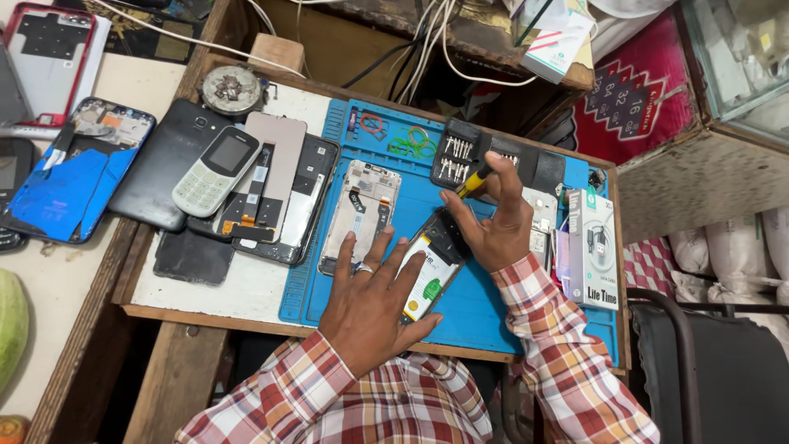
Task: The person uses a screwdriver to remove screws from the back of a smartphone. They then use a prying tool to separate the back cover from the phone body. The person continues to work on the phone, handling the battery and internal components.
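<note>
An opened smartphone [433,265] with its white-labelled battery showing lies tilted on a blue repair mat [481,308]. My left hand [371,298], a ring on one finger, rests flat with its fingers spread over the phone's lower end. My right hand [493,222] holds a small yellow-and-black screwdriver [474,181], tip pointing down at the phone's upper end. Both sleeves are red and white plaid.
A phone frame [362,212] lies left of the open phone. A display panel [269,177], a keypad phone [216,170] and a black phone [164,164] sit further left. A black bit case [457,152] lies at the mat's back, a white box [593,247] at its right.
</note>
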